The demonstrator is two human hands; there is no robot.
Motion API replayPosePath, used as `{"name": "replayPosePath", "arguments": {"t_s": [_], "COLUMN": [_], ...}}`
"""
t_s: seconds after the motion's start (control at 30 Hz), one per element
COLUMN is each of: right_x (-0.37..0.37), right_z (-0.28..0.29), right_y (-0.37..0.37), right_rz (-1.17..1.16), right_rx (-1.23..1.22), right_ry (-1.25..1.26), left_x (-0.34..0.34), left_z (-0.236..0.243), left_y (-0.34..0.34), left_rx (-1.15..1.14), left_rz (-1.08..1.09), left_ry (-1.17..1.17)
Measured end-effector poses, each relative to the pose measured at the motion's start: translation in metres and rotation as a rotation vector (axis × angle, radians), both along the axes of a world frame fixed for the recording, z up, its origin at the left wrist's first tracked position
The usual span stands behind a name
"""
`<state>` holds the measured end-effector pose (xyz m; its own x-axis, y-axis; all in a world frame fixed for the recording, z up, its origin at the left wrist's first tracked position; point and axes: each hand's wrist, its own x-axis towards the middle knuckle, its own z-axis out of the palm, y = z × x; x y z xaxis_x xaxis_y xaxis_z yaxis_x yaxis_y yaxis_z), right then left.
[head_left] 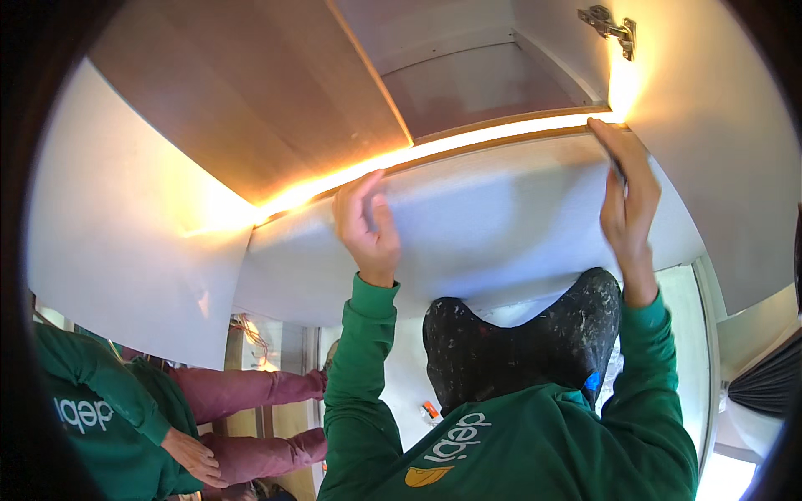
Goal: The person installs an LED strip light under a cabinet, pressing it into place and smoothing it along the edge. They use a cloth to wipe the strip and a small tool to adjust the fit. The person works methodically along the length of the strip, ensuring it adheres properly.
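Note:
A glowing light strip runs along the wooden front edge of an overhead cabinet. My left hand is raised at the strip's lower edge, fingers loosely curved and apart, thumb separate, with nothing visible in it. My right hand reaches to the strip's right end, its index fingertip at the edge and the thumb apart; a narrow dark patch between its fingers is too blurred to identify. Both hands are over a pale panel below the strip.
A brown cabinet door and white panel are on the left; a white panel with a metal hinge is on the right. Another person in green is at lower left, near hanging wires. A dark curtain hangs at right.

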<state>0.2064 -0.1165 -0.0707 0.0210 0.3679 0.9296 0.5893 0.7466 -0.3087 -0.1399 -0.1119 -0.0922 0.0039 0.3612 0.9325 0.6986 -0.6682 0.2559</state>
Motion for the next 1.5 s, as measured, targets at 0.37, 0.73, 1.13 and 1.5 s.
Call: {"name": "replayPosePath", "arguments": {"t_s": [0.37,0.73,1.13,1.5], "right_x": [0.048,0.045,0.046,0.045], "right_z": [-0.275,-0.330,-0.330,-0.330], "right_y": [-0.129,-0.125,-0.128,-0.128], "right_rz": [-0.205,-0.285,-0.272,-0.242], "right_rx": [-0.761,-0.837,-0.844,-0.856], "right_ry": [0.776,0.695,0.736,0.718], "left_x": [0.183,0.265,0.223,0.133], "left_z": [0.100,0.113,0.134,0.154], "left_y": [0.105,0.160,0.123,0.139], "left_rx": [-1.114,-1.347,-1.243,-1.437], "left_rz": [-0.431,-0.673,-0.301,0.070], "left_ry": [0.292,0.230,0.482,0.876]}}
